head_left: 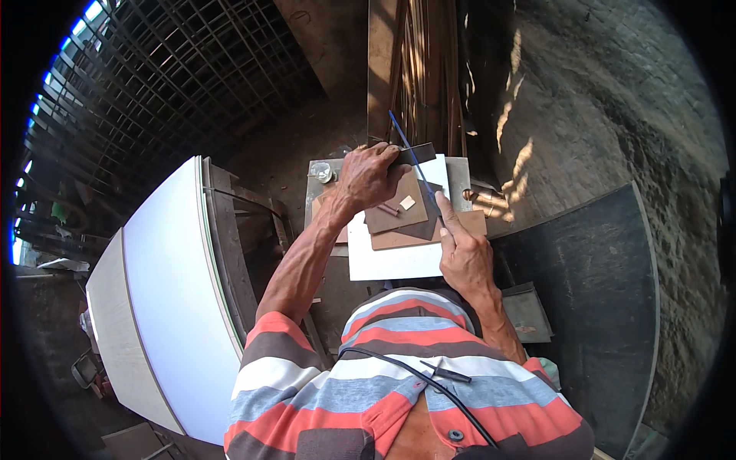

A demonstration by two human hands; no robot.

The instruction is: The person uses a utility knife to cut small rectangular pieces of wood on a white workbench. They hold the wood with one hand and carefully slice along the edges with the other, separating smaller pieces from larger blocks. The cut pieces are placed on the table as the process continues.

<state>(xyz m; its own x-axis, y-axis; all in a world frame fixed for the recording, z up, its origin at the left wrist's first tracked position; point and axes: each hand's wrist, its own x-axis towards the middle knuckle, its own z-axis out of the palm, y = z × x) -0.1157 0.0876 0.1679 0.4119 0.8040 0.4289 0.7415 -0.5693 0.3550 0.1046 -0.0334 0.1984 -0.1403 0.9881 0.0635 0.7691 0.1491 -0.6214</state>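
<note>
My left hand [368, 175] grips a small dark board piece [422, 153] near the top of a work stand [464, 172]. A long thin blue tool [396, 123] crosses that piece diagonally; my right hand [468, 257] holds its lower end, index finger stretched along it. Beneath both hands, brown boards [406, 239] of differing shades lie stacked on a white sheet [383, 264]. A small pale block [407, 203] and a reddish stick [387, 208] rest on the upper board. A small clear jar [323, 172] stands at the stand's left.
Large white curved-looking panels [169, 291] lean at my left, below a metal grid [176, 69]. Tall wooden planks [414, 69] stand beyond the stand. A dark sheet [583, 322] leans at the right against a rough wall [652, 153], with a grey flat piece [529, 314] lower down.
</note>
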